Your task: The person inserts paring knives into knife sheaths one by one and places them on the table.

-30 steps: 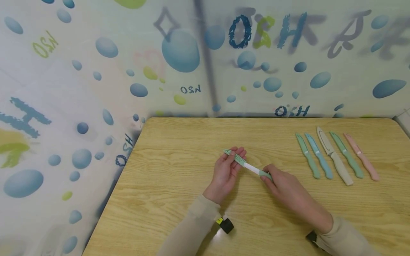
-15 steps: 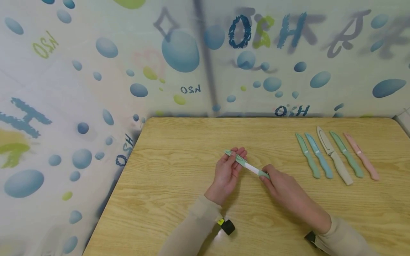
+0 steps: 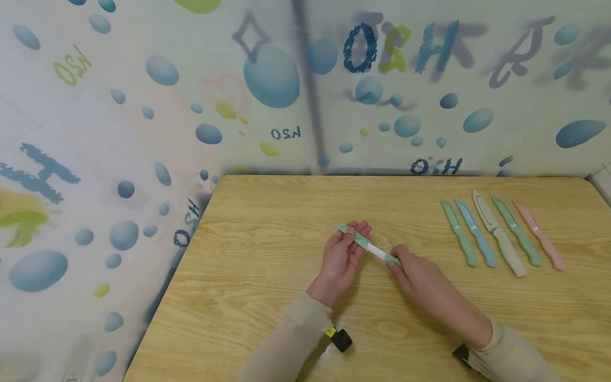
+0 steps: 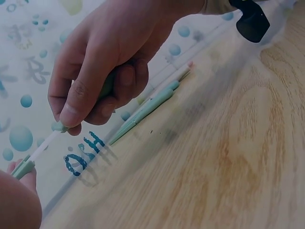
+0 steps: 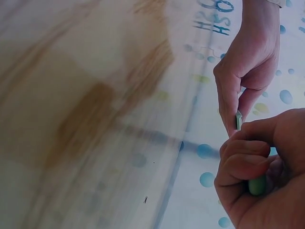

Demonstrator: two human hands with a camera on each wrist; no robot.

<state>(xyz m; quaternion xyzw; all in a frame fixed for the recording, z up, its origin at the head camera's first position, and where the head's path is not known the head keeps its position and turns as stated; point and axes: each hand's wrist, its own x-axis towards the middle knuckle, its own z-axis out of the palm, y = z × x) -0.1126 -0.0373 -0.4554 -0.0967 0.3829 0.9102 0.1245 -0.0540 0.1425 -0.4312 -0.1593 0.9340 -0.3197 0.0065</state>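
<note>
My left hand point(image 3: 338, 260) is palm up over the table, its thumb pinching a green knife sheath point(image 3: 361, 240) against the fingers. From the sheath's lower right end a short stretch of white blade point(image 3: 376, 251) shows. My right hand point(image 3: 425, 278) grips the green knife handle point(image 3: 393, 260) just beyond it. Seen from the left wrist, the right fingers wrap most of the handle point(image 4: 107, 87). The right wrist view shows the handle's rounded end point(image 5: 257, 185) poking out of the curled fingers. The blade's tip is hidden within the sheath.
On the wooden table point(image 3: 258, 212), several sheathed knives lie side by side at the right: green, a blue knife point(image 3: 476, 233), a larger cream knife point(image 3: 498, 233), green, and a pink knife point(image 3: 539, 233). A bubble-patterned curtain point(image 3: 406, 106) borders the table's back and left.
The left hand has shifted slightly right with the sheath, toward the handle. Less white blade shows between sheath and handle. The right hand has hardly moved; the knives on the table stay put.
</note>
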